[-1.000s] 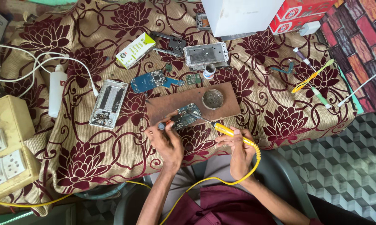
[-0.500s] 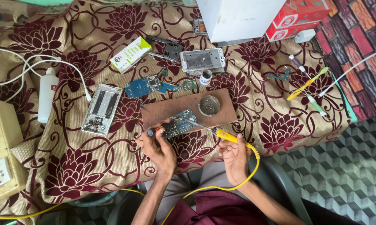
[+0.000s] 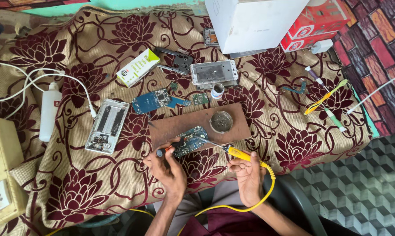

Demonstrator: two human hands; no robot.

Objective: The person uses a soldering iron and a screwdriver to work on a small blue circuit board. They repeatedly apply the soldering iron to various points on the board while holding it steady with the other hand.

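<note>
Change: both hands sit where they were half a second ago, the iron's tip staying on the board; only the view has drifted slightly.
Left hand (image 3: 167,168): fingers closed around a small tool with a red end (image 3: 161,152), pressing it to the circuit board (image 3: 189,140).
Right hand (image 3: 249,177): grasping the yellow soldering iron (image 3: 237,152), its tip at 10 o'clock touching the board.
Circuit board: lies on the brown wooden slab (image 3: 197,124), at 12 o'clock from the left hand.
Round tin (image 3: 221,121): on the slab, at 2 o'clock from the board.
Yellow cord (image 3: 267,192): loops from the iron past the right wrist.
Phone frame (image 3: 106,126): at 9 o'clock, well apart, on the flowered cloth (image 3: 293,131).
</note>
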